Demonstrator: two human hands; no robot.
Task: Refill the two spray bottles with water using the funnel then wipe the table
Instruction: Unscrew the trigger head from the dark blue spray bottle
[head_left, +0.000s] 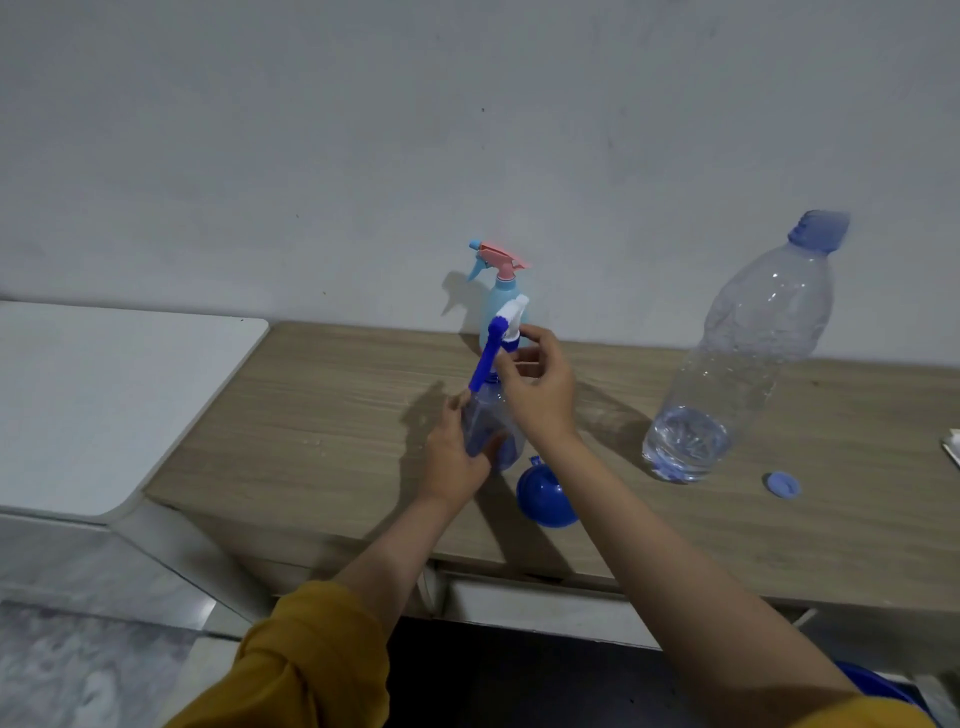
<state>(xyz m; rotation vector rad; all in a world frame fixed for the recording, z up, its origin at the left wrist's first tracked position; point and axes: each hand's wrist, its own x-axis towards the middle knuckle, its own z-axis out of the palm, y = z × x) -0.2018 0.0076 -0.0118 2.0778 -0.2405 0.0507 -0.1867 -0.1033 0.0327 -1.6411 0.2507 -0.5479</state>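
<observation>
The left hand (457, 457) wraps its fingers around the clear spray bottle (491, 431), standing near the middle of the wooden table (322, 415). The right hand (535, 384) pinches the blue-and-white spray head (506, 332) at its collar. The step appears to be turning the head at the neck (on or off cannot be told); it goes best with the body held upright and the collar square to the threads. The funnel (545, 493) lies just beside, toward the near edge; the pink-topped bottle (501, 291) stands behind by the wall, and the water bottle (737, 364) is at the right.

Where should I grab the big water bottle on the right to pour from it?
Grip the big water bottle around its clear mid-body, coming in from the right side. It stands upright and apart from other things, and only its bottom holds water, so it should lift lightly.
</observation>
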